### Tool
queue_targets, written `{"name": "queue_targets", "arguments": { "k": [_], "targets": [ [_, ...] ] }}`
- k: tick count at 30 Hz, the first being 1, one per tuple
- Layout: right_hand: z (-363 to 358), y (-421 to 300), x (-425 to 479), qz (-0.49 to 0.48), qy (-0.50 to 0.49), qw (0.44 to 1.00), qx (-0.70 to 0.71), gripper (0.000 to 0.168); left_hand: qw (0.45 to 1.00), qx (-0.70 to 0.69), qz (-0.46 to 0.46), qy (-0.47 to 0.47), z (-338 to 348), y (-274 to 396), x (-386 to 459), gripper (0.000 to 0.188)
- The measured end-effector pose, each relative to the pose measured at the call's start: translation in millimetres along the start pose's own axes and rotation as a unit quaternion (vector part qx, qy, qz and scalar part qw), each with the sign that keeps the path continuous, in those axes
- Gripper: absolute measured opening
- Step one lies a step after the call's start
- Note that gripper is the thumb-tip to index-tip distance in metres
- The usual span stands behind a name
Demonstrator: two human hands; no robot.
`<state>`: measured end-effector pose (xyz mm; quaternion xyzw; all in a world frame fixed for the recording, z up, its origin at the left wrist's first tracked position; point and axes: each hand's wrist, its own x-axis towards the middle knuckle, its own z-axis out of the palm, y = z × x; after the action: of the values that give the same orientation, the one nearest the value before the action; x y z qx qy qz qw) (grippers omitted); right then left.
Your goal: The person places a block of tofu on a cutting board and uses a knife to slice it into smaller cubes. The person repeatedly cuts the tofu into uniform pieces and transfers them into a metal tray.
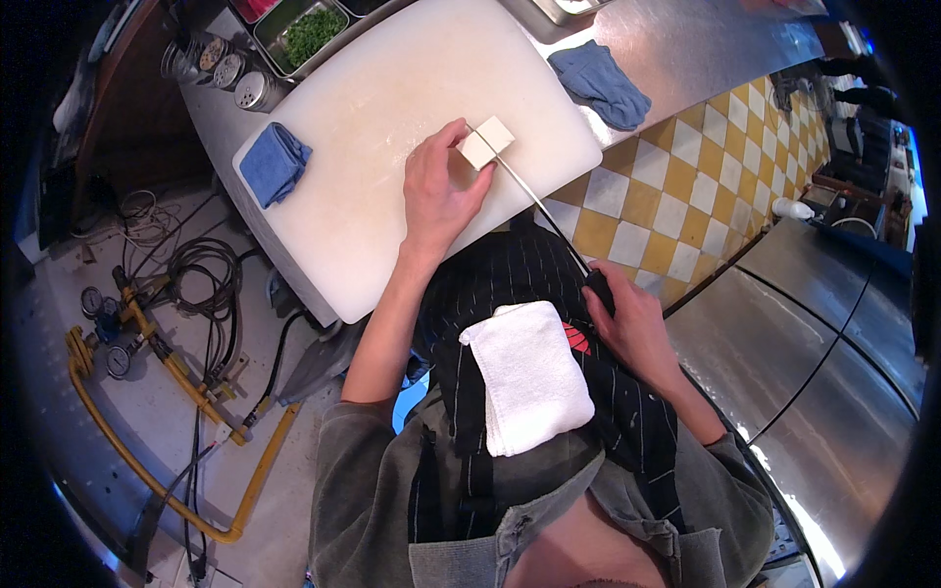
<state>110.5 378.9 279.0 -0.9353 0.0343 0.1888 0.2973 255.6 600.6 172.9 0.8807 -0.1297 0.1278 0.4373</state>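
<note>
A pale rectangular block (486,142), perhaps tofu or cheese, lies near the right part of a large white cutting board (353,110). My left hand (441,184) steadies it from the left, with fingers and thumb at its near side. A long, narrow-bladed knife (540,204) reaches across the block, its thin blade over the top face; how deep it sits in the block I cannot tell. The black handle is gripped in my right hand (632,320), off the board's near edge. A folded blue cloth (274,165) rests on the board's left edge.
Shaker jars (257,91) stand at the upper left beside a metal container of chopped green herbs (312,37). Another blue cloth (601,83) lies right of the board on the steel counter (684,44). A folded white towel (529,378) lies against my apron. Yellow gas pipes (165,349) run at lower left.
</note>
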Motion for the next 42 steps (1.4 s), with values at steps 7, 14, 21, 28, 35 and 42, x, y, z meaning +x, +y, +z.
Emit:
{"name": "queue_targets", "arguments": {
  "k": [7,14,21,28,35,42],
  "targets": [
    [1.5,-1.6,-0.7,0.002,0.000,1.000,-0.001,0.036,0.982,-0.077,-0.157,-0.072,-16.2,5.8,21.9,0.060],
    [3.4,-2.2,-2.1,-0.003,0.006,1.000,0.000,0.035,0.985,-0.027,-0.169,-0.009,-56.9,-3.5,16.6,0.060],
    [6.0,5.7,-2.6,-0.004,-0.002,1.000,0.014,0.034,0.990,0.139,0.033,-0.003,-55.3,4.6,11.7,0.061],
    [1.8,4.8,-6.0,-0.002,-0.004,1.000,0.013,0.034,0.974,0.185,0.048,-0.118,-25.5,20.2,63.1,0.066],
    [-39.4,18.5,-56.6,0.047,-0.046,0.998,-0.002,0.035,0.983,0.140,0.013,-0.117,-30.8,20.0,66.4,0.064],
    [-55.3,33.8,-65.8,0.107,-0.026,0.990,0.087,0.036,0.984,-0.164,-0.051,0.039,-6.9,28.5,7.7,0.046]
  ]
}}
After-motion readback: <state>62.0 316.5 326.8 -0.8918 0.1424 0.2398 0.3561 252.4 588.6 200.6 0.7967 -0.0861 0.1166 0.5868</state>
